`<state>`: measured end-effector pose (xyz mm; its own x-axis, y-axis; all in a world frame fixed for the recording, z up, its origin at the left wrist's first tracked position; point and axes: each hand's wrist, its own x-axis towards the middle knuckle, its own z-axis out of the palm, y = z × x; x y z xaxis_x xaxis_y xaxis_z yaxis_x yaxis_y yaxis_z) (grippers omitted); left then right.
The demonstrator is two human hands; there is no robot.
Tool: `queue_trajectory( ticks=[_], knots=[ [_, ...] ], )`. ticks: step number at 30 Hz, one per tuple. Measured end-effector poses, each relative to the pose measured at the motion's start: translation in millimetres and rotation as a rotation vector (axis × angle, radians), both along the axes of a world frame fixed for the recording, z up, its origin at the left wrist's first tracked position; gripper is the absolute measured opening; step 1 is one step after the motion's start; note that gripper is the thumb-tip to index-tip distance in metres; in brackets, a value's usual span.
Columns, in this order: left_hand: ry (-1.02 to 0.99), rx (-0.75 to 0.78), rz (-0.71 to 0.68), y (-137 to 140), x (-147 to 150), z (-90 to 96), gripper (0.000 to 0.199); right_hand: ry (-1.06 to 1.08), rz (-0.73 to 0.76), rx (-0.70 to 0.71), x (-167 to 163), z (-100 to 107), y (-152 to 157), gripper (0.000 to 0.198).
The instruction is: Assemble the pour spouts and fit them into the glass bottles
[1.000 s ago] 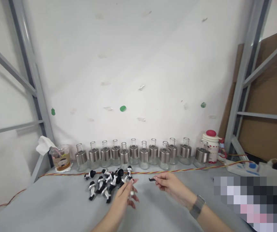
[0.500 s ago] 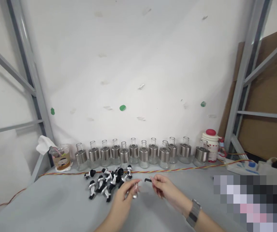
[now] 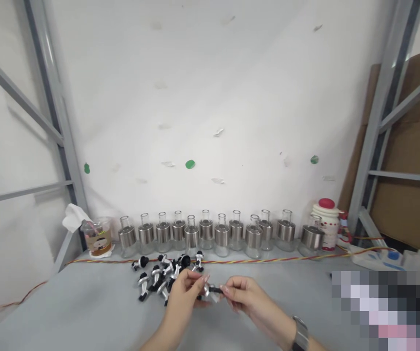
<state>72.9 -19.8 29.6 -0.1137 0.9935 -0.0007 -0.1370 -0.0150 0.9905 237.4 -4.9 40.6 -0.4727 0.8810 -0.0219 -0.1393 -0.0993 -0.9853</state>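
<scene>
My left hand point(image 3: 185, 294) is closed around a silver bottle pourer point(image 3: 207, 290), mostly hidden by the fingers. My right hand point(image 3: 245, 293) pinches a small black hooked piece point(image 3: 215, 290) between thumb and fingertips. The black piece meets the silver end of the pourer; whether it is seated in it I cannot tell. Just left of my left hand lies a loose pile of silver and black pourers point(image 3: 155, 276) on the grey table point(image 3: 96, 302).
Several glass bottles with metal sleeves point(image 3: 222, 237) line the wall. A red and yellow twisted cord point(image 3: 268, 260) runs in front of them. A drink cup point(image 3: 99, 239) stands left; a white flask with red lid point(image 3: 327, 226) and a power strip point(image 3: 374, 258) stand right.
My hands have come together, and the black piece in my right hand has moved left and down to the pourer in my left. The view has shifted slightly.
</scene>
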Motion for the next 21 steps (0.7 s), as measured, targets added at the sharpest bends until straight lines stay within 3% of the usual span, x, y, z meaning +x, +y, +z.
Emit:
queue_trajectory(
  ticks=[7, 11, 16, 21],
  knots=[
    [0.023, 0.035, -0.044, 2, 1, -8.8, 0.037, -0.116, 0.152, 0.152, -15, -19, -3, 0.038],
    [-0.064, 0.002, -0.046, 5, 0, -11.9, 0.039, -0.229, 0.031, 0.248, -17, -20, -4, 0.037],
    [-0.27, -0.066, -0.184, 7, -1, -13.9, 0.047, -0.267, -0.115, 0.264, -8, -15, 7, 0.042],
    [-0.22, -0.11, -0.167, 6, -5, -9.3, 0.048, -0.252, -0.134, 0.255, -2, -12, 13, 0.044]
  ],
)
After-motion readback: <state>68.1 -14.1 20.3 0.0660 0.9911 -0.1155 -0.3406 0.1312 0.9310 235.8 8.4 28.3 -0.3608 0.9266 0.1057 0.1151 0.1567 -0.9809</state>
